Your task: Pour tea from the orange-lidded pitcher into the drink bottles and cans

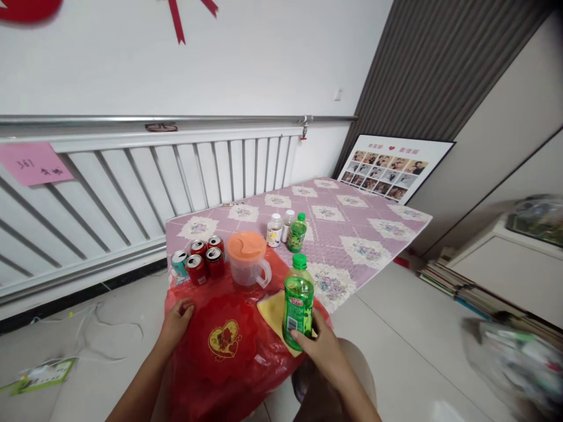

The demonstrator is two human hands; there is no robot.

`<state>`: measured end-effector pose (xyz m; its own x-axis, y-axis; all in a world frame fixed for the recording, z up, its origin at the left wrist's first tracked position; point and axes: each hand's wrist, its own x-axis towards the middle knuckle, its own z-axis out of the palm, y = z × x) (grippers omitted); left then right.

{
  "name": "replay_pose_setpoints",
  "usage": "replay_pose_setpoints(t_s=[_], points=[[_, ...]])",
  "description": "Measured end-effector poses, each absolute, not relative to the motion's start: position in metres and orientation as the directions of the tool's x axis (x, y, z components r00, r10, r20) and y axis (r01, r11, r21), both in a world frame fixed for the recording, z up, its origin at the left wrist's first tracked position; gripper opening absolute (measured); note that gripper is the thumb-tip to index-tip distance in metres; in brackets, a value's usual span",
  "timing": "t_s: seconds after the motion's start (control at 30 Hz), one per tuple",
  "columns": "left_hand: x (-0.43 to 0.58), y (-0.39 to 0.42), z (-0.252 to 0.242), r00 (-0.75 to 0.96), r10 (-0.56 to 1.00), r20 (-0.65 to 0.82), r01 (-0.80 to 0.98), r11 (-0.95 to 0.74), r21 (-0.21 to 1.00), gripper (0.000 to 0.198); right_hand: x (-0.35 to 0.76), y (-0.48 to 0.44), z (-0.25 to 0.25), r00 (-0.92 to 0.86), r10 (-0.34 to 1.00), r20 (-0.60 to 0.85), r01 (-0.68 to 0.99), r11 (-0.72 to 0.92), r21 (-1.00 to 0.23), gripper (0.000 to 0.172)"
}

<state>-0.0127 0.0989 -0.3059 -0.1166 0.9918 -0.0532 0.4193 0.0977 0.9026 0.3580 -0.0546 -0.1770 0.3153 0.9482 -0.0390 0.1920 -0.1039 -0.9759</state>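
My right hand [319,343] is wrapped round the lower part of a green bottle [299,305], which stands upright over a yellow cloth [275,310]. My left hand [178,319] rests at the left edge of the red plastic sheet [193,378], its fingers curled; whether anything is in them is hidden. Between my hands lies a red scalloped tray [241,331] with a gold heart. Behind it stands a clear pitcher [246,272] with an orange lid. Several red cans [196,269] and a teal can [179,264] are grouped left of the pitcher.
Farther back on the flowered tablecloth [369,249] stand a smaller green bottle [297,233] and two white-capped bottles [274,230]. A radiator [211,170] runs behind the table. A photo board [391,170] leans at the back right, and a stool [358,366] is near my right arm.
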Motion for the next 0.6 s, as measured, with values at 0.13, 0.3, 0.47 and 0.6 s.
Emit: replay_pose_setpoints(t_s=[0.13,0.3,0.47,0.6], points=[[-0.010,0.101,-0.307,-0.128,0.992,0.001,0.419,0.053,0.907,0.038,0.374,-0.040,-0.185,0.395,0.919,0.013,0.289,-0.111,-0.951,0.058],[-0.005,0.102,-0.314,-0.174,0.982,0.067,0.485,0.026,0.874,0.036,0.396,-0.003,-0.194,0.445,0.888,0.117,0.348,-0.050,-0.936,0.060],[-0.006,0.101,-0.322,-0.185,0.980,0.074,0.526,0.035,0.850,0.035,0.414,0.048,-0.205,0.521,0.843,0.132,0.394,-0.101,-0.914,0.053],[-0.004,0.099,-0.320,-0.195,0.978,0.072,0.540,0.046,0.840,0.033,0.416,0.089,-0.218,0.541,0.828,0.148,0.374,-0.079,-0.924,0.044]])
